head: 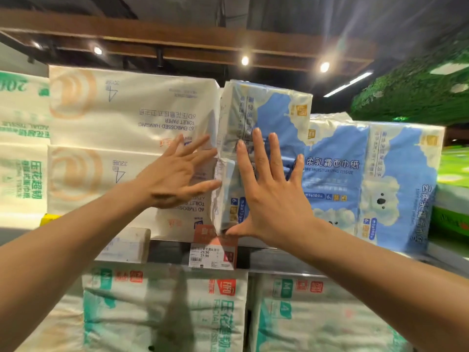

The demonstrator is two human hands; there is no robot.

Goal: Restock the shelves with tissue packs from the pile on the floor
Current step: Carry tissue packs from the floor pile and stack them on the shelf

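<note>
A blue tissue pack [269, 107] stands on end on the top shelf [167, 250], wedged between the cream toilet paper packs [127, 110] and the blue packs [368, 174] already lined up to its right. The right hand [274, 196] lies flat against its front with its fingers [275, 158] straight and spread, thumb at the lower corner. The left hand [177, 174] is also spread, fingertips touching the pack's left edge. The pack looks nearly seated but sticks out a little and sits slightly askew, so a last push seems due. The floor pile is out of view, so how much stock remains cannot be told.
</note>
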